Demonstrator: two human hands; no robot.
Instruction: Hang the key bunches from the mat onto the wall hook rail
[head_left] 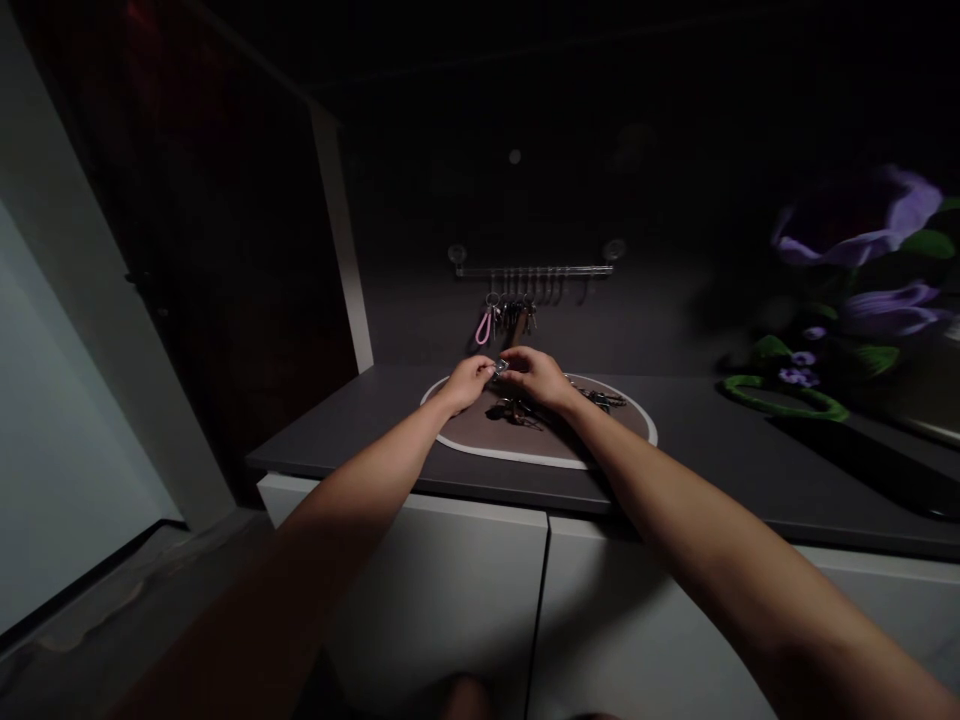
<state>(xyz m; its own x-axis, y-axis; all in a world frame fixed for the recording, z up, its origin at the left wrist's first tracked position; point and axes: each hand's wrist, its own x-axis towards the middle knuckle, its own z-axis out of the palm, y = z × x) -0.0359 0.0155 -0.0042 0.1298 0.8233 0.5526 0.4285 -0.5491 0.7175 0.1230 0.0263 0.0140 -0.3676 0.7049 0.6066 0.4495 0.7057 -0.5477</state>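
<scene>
Above the mat, my left hand [468, 384] pinches a small shiny metal piece [501, 368], which looks like part of a bunch of keys. The fingers of my right hand [540, 376] close on the same piece from the other side. Its exact shape is too small to make out. Some keys [520, 412] lie on the brown oval mat [495, 440] just below my hands. More keys [604, 400] with a chain rest on the mat to the right, partly behind my right wrist.
A clear rail [555, 271] with hooks is fixed to the dark wall. Several key rings hang from its left part, one with a pink loop [484, 328]. Purple flowers [862, 240] and a green ring [784, 405] stand on the right of the dark counter [697, 450].
</scene>
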